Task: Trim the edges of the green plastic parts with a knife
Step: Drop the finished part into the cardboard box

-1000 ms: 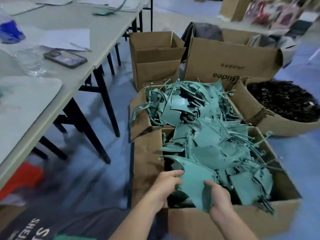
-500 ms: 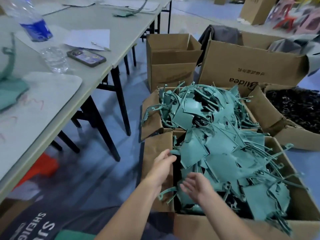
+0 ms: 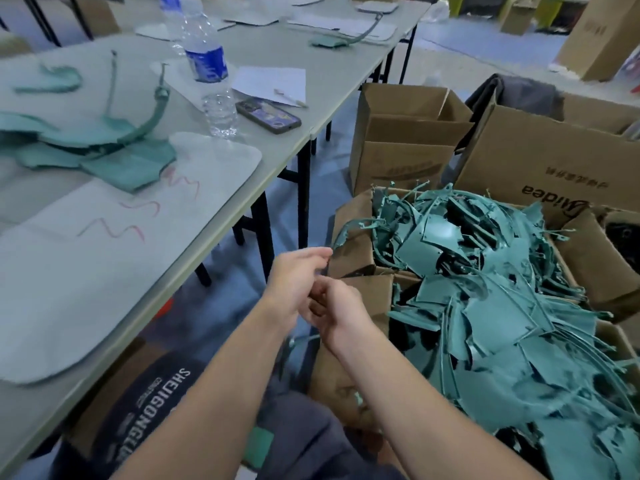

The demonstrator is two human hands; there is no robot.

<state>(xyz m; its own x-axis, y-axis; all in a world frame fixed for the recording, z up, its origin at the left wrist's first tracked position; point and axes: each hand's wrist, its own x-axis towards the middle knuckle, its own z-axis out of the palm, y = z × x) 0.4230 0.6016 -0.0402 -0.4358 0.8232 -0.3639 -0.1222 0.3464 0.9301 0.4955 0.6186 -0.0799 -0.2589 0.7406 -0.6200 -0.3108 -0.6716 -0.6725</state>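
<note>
A cardboard box (image 3: pixel 360 261) on the floor at the right is heaped with green plastic parts (image 3: pixel 495 306). More green parts (image 3: pixel 128 164) lie on the grey table (image 3: pixel 311 98) at the left. My left hand (image 3: pixel 294 278) and my right hand (image 3: pixel 334 311) meet just left of the box, over its flap. My left hand's fingers are loosely extended. My right hand's fingers curl toward the left palm, and motion blur hides what they hold. A thin green strip (image 3: pixel 304 338) shows just below my right wrist. A slim pen-like tool (image 3: pixel 291 97) lies on a paper sheet.
On the table stand a water bottle (image 3: pixel 207 71), a phone (image 3: pixel 268 116) and a pale mat (image 3: pixel 104 258) with red scribbles. Other cardboard boxes (image 3: pixel 401 140) stand behind the parts box. Black table legs (image 3: pixel 263 233) rise close to my hands.
Both hands have pulled out of the box and come together to its left. The large green part gripped a second ago is no longer in them. The view has swung left toward the table.
</note>
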